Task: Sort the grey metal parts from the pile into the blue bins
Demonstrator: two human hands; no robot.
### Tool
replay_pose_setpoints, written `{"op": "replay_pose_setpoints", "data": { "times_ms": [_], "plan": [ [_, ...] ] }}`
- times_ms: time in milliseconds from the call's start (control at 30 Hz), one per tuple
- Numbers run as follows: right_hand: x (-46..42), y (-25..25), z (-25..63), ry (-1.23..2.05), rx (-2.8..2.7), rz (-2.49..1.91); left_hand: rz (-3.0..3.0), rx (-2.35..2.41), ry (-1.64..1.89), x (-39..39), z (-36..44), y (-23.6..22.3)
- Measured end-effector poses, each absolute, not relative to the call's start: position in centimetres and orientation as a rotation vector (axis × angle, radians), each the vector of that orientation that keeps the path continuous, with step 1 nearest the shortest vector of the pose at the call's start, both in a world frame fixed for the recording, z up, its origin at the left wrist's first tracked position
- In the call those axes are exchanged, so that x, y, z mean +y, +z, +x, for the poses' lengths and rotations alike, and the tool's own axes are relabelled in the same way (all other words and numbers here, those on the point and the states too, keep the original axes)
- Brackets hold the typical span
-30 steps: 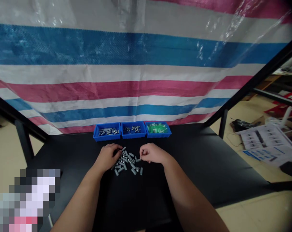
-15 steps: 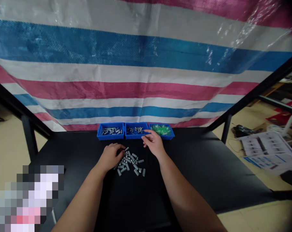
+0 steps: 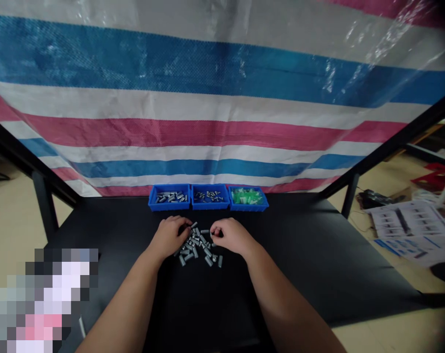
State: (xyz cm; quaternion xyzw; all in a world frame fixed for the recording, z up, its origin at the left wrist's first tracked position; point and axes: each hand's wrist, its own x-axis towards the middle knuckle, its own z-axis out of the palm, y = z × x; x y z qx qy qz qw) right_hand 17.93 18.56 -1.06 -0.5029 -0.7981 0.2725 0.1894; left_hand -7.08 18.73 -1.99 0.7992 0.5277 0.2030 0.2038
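Note:
A loose pile of small grey metal cylinders (image 3: 196, 250) lies on the black table. My left hand (image 3: 170, 237) rests at the pile's left edge, its fingers curved over and its thumb apart from them, with no part visible in its grasp. On the pile's right side, my right hand (image 3: 230, 236) has thumb and fingertips pinched together. A tiny piece seems to show at those fingertips, too small to name. One grey cylinder (image 3: 204, 231) lies just left of the right fingertips.
Behind the pile stand three blue bins in a row: the left bin (image 3: 170, 207) with metal cylinders, the middle bin (image 3: 210, 206) with small metal pieces, the right bin (image 3: 248, 208) with green and clear pieces. A striped plastic sheet (image 3: 215, 132) hangs behind the table (image 3: 310, 255).
My right hand has come back from in front of the middle and right bins to the pile's right side, and its fingers have closed into a pinch. The left hand has stayed put.

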Motion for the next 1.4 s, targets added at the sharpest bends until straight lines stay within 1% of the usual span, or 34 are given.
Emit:
{"op": "replay_pose_setpoints", "data": {
  "times_ms": [100, 233, 300, 400, 467, 633, 767, 833, 933, 1067, 1133, 1267, 1400],
  "plan": [
    [18.5, -1.3, 18.4, 0.795, -2.203, -1.416, 2.234, 1.466, 0.568, 18.7, -7.1, -2.0],
    [18.9, -1.6, 18.6, 0.930, -2.157, -1.312, 2.241, 1.471, 0.562, 18.7, -7.0, -2.0],
    [19.6, -1.8, 18.1, 0.874, -1.983, -1.273, 2.243, 1.473, 0.562, 18.7, -7.0, -2.0],
    [20.9, -1.9, 16.9, 0.675, -1.607, -1.243, 2.242, 1.473, 0.561, 18.7, -7.0, -1.9],
    [21.3, -2.0, 16.3, 0.605, -1.535, -1.241, 2.236, 1.468, 0.561, 18.7, -7.0, -1.8],
    [20.0, -1.7, 16.6, 0.599, -1.834, -1.257, 2.229, 1.471, 0.552, 18.6, -7.1, -1.7],
    [18.8, -1.0, 17.1, 0.614, -2.167, -1.174, 2.234, 1.477, 0.562, 18.6, -7.1, -1.9],
    [18.8, -1.0, 17.0, 0.622, -2.245, -1.151, 2.234, 1.474, 0.569, 18.6, -7.1, -2.0],
    [19.0, -1.2, 16.7, 0.649, -2.232, -1.170, 2.235, 1.475, 0.575, 18.7, -7.1, -2.1],
    [18.9, -1.3, 16.9, 0.791, -2.092, -1.243, 2.234, 1.471, 0.568, 18.7, -7.1, -2.0],
    [18.7, -1.2, 17.2, 0.849, -2.125, -1.246, 2.231, 1.477, 0.566, 18.6, -7.1, -2.0],
    [19.1, -1.1, 16.5, 0.845, -2.207, -1.227, 2.218, 1.486, 0.574, 18.5, -7.1, -1.8],
    [20.1, -1.0, 13.8, 0.894, -1.891, -1.077, 2.212, 1.468, 0.586, 18.5, -7.3, -1.8]
  ]
}}
